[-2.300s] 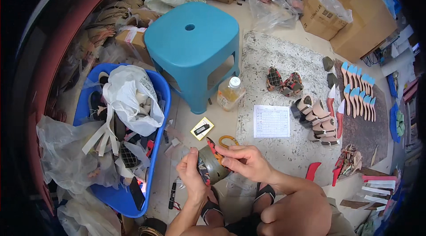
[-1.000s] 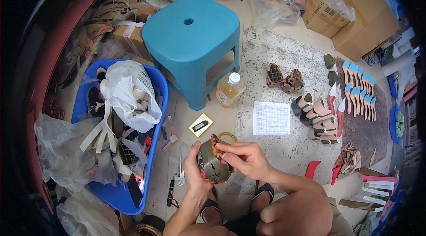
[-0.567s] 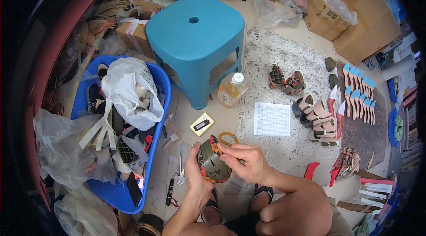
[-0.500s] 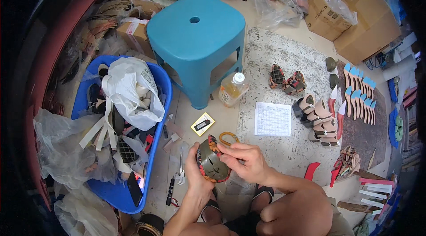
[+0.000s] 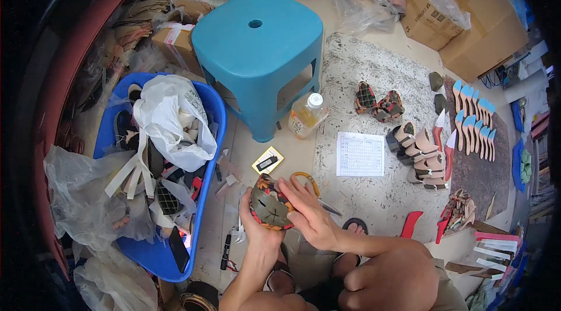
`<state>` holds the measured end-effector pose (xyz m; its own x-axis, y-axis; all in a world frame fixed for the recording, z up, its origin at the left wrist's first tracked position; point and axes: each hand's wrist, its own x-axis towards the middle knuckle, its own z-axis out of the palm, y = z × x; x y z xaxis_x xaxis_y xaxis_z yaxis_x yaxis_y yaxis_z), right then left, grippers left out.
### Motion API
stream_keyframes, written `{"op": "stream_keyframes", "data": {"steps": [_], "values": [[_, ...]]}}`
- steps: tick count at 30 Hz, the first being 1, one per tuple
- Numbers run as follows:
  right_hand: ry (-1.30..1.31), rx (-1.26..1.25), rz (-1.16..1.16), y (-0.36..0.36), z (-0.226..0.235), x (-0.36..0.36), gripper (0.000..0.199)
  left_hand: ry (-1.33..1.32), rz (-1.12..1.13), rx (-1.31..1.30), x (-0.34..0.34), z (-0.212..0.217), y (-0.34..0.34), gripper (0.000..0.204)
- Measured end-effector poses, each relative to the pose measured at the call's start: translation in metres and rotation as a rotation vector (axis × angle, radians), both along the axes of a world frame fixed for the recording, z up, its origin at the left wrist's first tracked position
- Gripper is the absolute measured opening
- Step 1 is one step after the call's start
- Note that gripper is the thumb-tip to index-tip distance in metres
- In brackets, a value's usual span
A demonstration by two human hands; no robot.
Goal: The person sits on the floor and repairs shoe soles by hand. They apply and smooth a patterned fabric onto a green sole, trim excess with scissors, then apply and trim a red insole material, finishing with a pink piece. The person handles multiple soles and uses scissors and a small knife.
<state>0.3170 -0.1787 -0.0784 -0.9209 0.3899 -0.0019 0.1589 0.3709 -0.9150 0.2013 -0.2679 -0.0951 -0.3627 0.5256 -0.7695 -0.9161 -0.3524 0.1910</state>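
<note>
Fingers [image 5: 297, 194] of the right hand [image 5: 314, 219] partly hide the green piece [image 5: 269, 208].

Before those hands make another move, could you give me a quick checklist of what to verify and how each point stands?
1. Left hand supports the dark green piece: ok, its thumb side is against the piece's left edge.
2. Right hand touches the piece: ok, its fingers lie along the flowered right edge.
3. Marked face in view: ok, dark marks show on it.
4. Underside in good order: cannot tell, it is turned away from the camera.
5. Scissors fully in sight: not ok, the right hand hides part of them.
6. Bottle closed: ok, its white cap is on.
</note>
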Motion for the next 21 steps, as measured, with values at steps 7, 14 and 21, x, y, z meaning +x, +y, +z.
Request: {"op": "stream_keyframes", "data": {"steps": [7,14,21], "values": [[0.093,-0.055,0.119,0.007,0.008,-0.001,0.069,0.014,0.01,0.017,-0.007,0.009,-0.003,0.05],[0.104,0.031,0.056,0.022,0.004,0.002,0.056,-0.013,-0.039,-0.032,0.003,0.012,-0.001,0.041],[0.087,-0.227,-0.055,0.026,0.018,-0.004,0.039,0.128,-0.041,-0.135,0.006,0.011,0.006,0.024]]}}
